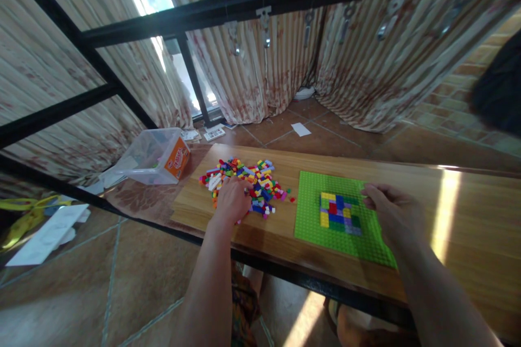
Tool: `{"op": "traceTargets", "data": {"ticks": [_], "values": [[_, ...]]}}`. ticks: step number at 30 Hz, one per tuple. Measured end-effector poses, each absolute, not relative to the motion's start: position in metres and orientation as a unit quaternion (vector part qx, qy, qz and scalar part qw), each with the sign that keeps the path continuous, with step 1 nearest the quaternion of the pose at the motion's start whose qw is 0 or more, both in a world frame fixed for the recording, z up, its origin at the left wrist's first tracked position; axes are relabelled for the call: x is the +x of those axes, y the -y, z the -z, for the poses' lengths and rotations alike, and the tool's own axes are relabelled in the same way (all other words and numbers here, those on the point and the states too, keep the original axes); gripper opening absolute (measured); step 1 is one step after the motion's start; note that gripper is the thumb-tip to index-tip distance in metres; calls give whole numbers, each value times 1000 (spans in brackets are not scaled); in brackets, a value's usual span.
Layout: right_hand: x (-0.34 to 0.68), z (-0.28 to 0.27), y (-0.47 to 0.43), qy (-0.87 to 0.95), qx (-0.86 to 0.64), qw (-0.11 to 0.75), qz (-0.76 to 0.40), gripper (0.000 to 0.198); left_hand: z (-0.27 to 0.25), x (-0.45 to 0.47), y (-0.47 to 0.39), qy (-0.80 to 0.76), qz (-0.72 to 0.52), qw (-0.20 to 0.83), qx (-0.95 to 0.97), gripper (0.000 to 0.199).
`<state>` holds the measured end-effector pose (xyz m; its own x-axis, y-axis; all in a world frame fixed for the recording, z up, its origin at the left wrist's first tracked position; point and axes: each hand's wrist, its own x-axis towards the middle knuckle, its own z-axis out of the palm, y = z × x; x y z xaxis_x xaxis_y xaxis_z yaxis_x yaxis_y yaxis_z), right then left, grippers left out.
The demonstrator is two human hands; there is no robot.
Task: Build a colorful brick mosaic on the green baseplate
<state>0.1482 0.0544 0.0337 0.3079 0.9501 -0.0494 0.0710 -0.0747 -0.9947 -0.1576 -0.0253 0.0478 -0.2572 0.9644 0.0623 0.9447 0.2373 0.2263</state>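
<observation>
My left hand (pixel 233 198) reaches down into a pile of loose plastic building bricks (pixel 264 179) of many colours. Its thumb and forefinger look slightly apart among the bricks, while the other fingers are mostly hidden. Over the right side of a bright green studded baseplate (pixel 307 214), my right hand (pixel 396 214) is closed with thumb and forefinger together; whatever it may hold is too small to make out. Near the baseplate's middle sits a roughly square patch of joined bricks (pixel 334 217) in yellow, blue, red, green and lilac.
A clear plastic box (pixel 152 160) with an orange label stands beyond the left end of the wooden table (pixel 411 190). Several stray bricks lie between pile and baseplate. A black metal frame (pixel 260 2) crosses ahead, before striped curtains (pixel 260 70). Papers (pixel 301 129) lie on the tiled floor.
</observation>
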Motion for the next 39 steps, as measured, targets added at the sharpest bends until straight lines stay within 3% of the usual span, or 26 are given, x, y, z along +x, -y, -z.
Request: {"op": "traceTargets", "data": {"ticks": [4,10,30,39], "values": [[146,-35,-53,428,-610,529,-406,14,-44,-158,22,-769,-120,42,626,32],[150,-23,-56,467,-597,524,-389,19,-46,-155,17,-763,-132,62,630,14],[155,-16,-59,536,-609,482,-330,18,-48,-156,16,-780,-113,49,614,15],[153,-19,-58,535,-600,499,-324,19,-58,-156,13,-766,-307,145,546,18]]}}
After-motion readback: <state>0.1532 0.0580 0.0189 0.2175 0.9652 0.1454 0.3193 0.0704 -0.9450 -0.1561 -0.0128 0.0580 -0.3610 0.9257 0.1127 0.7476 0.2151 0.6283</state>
